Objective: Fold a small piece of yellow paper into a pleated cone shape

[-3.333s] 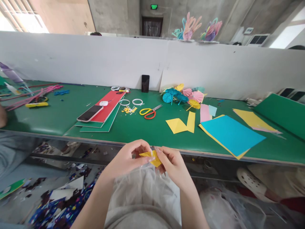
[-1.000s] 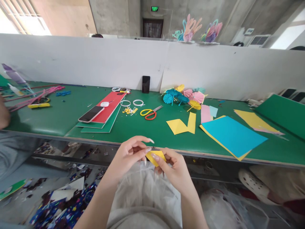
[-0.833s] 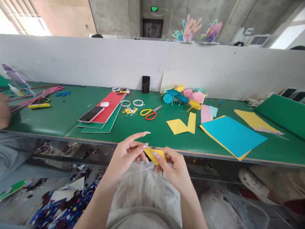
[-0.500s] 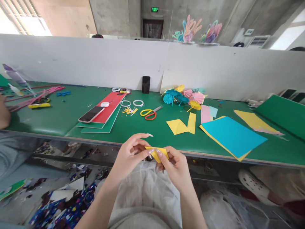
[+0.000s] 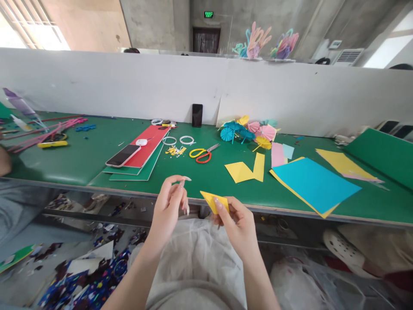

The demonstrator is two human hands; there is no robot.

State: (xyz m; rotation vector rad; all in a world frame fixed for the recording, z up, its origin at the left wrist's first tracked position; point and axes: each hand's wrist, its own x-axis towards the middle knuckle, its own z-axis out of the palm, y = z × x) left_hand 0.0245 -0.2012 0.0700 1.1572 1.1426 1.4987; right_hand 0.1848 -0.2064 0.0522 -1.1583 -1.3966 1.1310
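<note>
My right hand [image 5: 238, 224] is closed on a small folded yellow paper [image 5: 213, 201], pinching it between thumb and fingers just in front of the green bench's near edge [image 5: 135, 183]. My left hand [image 5: 170, 206] hovers a short way left of the paper without touching it. Its fingers are loosely spread, the index finger points up and right, and nothing is in it. Both hands are above my lap, which is covered by white gauzy fabric [image 5: 200, 254].
On the bench lie yellow-handled scissors [image 5: 201, 153], a phone [image 5: 122, 154] on red and green sheets [image 5: 146, 144], yellow paper pieces [image 5: 245, 170], a blue sheet [image 5: 314, 181] and small paper umbrellas [image 5: 248, 130]. Another person's arm [image 5: 4, 161] is at the far left. Scraps litter the floor.
My left hand has let go of the yellow paper and drawn away to the left. My right hand alone now holds it, raised slightly.
</note>
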